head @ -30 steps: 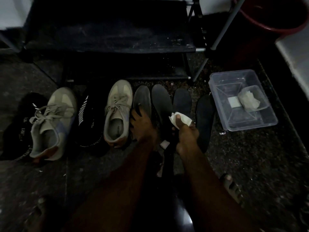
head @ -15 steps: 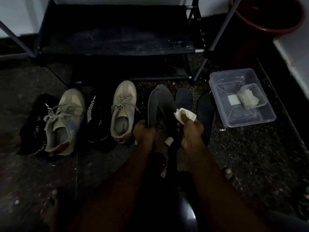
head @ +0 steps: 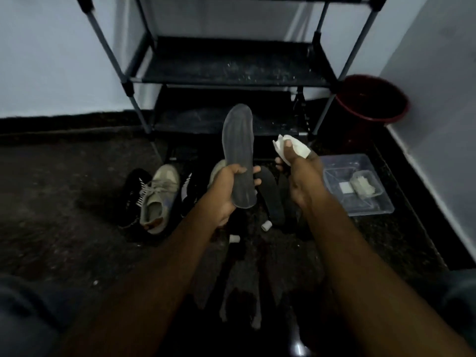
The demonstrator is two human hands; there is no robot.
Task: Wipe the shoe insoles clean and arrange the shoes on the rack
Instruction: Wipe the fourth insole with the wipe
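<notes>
The black metal-framed shoe rack (head: 231,70) is cut off by the top edge. The left hand (head: 226,191) hides most of one beige sneaker (head: 215,168). The contents of the clear plastic box (head: 373,210) are too blurred to identify.

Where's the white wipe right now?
Head view, right of centre: the crumpled white wipe is pinched in the right hand, just right of the long grey insole that the left hand holds upright.

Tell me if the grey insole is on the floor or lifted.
Lifted. The left hand grips the grey insole near its heel, toe pointing up, before the rack.
</notes>
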